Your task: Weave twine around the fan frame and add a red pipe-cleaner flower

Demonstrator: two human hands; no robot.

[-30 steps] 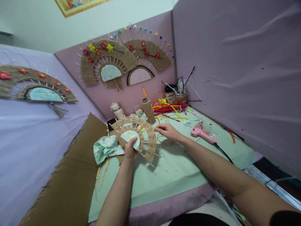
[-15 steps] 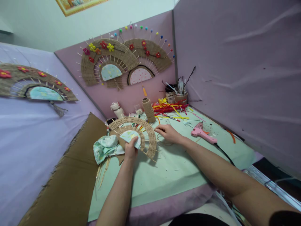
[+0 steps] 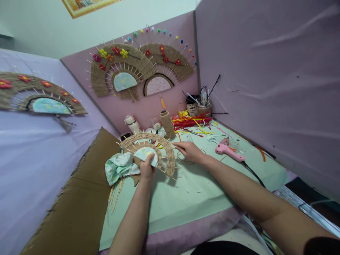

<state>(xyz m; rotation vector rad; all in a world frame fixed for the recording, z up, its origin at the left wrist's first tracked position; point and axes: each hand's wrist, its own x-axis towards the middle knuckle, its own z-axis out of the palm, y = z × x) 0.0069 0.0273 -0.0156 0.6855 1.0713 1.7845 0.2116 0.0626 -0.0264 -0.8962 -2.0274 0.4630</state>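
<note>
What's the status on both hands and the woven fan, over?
Left hand holds woven fan by patterned centre. Right hand at its right edge, grip unclear. Crumpled cloth close on fan's left, apparently not blocking either hand.

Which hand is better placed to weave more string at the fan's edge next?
Probably the right hand: its fingertips are right by the outer edge of the woven twine fan. The left hand is busy holding that fan, with its thumb over the floral half-circle.
</note>
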